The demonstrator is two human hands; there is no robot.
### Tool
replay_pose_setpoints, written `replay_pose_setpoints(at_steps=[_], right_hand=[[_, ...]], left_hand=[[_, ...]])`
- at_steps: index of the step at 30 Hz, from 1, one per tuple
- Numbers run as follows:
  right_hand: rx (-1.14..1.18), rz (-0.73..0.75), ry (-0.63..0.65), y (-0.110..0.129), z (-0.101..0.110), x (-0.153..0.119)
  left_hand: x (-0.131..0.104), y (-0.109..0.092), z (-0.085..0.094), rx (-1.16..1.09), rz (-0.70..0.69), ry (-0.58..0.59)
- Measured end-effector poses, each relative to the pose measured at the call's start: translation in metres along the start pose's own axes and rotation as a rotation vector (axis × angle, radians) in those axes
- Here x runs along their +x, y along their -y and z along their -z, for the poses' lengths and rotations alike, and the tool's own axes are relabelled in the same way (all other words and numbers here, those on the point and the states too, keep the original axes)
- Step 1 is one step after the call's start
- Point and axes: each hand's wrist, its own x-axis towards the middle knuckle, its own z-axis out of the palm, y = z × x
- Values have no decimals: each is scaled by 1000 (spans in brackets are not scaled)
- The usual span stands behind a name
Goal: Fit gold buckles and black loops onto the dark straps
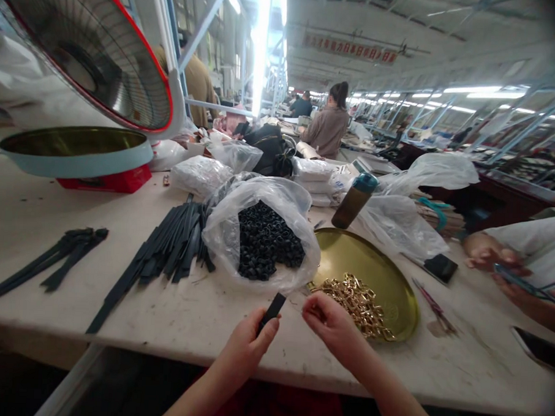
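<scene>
Left hand: your left hand [246, 344] pinches one black strap [272, 310] between thumb and fingers, at the table's near edge; the strap's end points up toward the bag.
Right hand: your right hand [330, 321] is curled just beside the strap, fingertips drawn together; whether they pinch a buckle, you cannot tell from here.
Straps: one in hand; a loose pile [165, 252] lies left of the bag, too many overlapping to count; a second, smaller bunch [54, 262] lies further left.
Bag: one clear plastic bag [225, 230], open, full of small black rings [267, 244]; it stands just behind your hands.
Tray: one round gold tray [385, 274] on your right, holding a heap of gold buckles [358, 303] touching its near rim.
Bottle: one brown bottle [354, 200] with a teal cap, behind the tray.
Scissors: one pair [434, 308], right of the tray.
Table: pale and scuffed [38, 216].
Co-worker: another person's hand [487, 251] at the far right holds a phone [518, 280].
Heater: one round heater [89, 46] with a red rim, far left.
Writing: a red banner [351, 50] hangs overhead, too blurred to read.
</scene>
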Motion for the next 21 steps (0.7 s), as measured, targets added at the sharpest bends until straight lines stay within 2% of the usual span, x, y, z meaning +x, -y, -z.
replay_pose_setpoints(at_steps=[5,11,13,16,18,21], right_hand=[[268,-23,160,33,-28,-24],[295,-55,247,34,-34,-29],[436,-67,314,32,-32,-31],[789,-105,417,30,-32,-33],[954,-155,396,29,-35,-34],[997,-216,241,24,-46,-34]], left_hand=[[-9,-17,7,59,-27,78],[-16,-17,7,197,35,204],[-15,-16,6,173,34,225],[-12,-15,4,112,20,209],[-10,-15,1,95,19,168],[-7,-14,-4,125,53,106]])
